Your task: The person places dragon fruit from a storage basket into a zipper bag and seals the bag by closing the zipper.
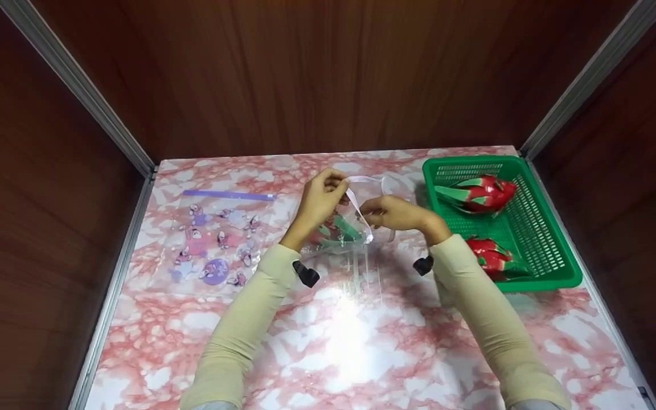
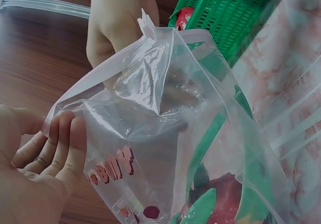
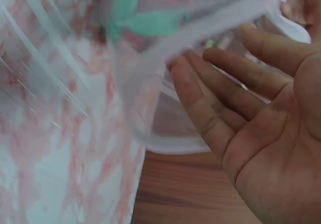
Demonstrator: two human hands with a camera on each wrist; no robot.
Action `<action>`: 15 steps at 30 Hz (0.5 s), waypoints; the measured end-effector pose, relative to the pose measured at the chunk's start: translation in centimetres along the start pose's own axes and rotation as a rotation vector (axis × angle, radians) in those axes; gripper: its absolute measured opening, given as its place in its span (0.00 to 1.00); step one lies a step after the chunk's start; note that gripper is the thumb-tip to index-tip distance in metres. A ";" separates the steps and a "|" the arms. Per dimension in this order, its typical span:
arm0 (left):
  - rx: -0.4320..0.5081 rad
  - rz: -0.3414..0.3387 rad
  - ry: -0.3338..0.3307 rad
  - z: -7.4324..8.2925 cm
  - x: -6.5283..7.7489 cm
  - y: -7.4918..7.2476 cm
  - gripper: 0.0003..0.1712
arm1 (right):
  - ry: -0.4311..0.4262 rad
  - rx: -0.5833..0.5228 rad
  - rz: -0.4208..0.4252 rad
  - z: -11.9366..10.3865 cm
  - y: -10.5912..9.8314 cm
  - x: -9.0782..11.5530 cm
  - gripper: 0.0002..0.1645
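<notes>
A clear printed zip bag point(image 2: 150, 128) with a pale pink rim stands with its mouth spread at the table's middle. Inside it lies a red-and-green dragon fruit point(image 1: 339, 229), seen through the plastic. My left hand point(image 1: 323, 196) pinches the bag's rim between thumb and fingers. My right hand point(image 1: 399, 213) is at the mouth, and in the right wrist view its relaxed, extended fingers point(image 3: 200, 103) reach past the rim and hold nothing. In the left wrist view, the plastic partly covers the right fingers.
At the right stands a green basket point(image 1: 556, 228) with one dragon fruit point(image 1: 484, 193) at its back and another point(image 1: 488, 255) at its front, partly behind the right sleeve. A flat printed bag with a purple slider strip point(image 1: 228, 195) lies left. Wooden walls point(image 1: 328, 74) enclose the marbled table.
</notes>
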State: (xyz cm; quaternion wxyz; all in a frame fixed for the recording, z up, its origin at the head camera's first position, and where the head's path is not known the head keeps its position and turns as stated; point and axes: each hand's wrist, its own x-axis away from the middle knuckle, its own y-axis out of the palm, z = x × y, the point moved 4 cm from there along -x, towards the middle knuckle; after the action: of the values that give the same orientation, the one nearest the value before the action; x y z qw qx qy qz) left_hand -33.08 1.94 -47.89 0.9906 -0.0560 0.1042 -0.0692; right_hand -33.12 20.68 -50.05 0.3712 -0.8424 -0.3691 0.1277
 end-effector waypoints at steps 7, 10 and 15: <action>0.017 0.012 -0.003 -0.1 -0.2 -0.2 0.08 | 0.062 -0.103 -0.020 0.6 -2.2 2.1 0.16; 0.021 0.019 -0.012 -0.2 -0.3 -0.3 0.09 | 0.095 -0.107 0.017 1.1 -3.2 2.9 0.15; 0.022 0.019 -0.014 -0.3 -0.3 -0.3 0.09 | 0.135 -0.097 0.089 2.2 -4.7 4.2 0.15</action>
State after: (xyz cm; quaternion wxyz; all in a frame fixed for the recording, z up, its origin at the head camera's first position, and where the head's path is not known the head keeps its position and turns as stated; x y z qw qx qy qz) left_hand -33.44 1.63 -48.05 0.9925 -0.0444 0.0969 -0.0605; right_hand -33.77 26.99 -47.95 0.3481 -0.8816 -0.3112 0.0691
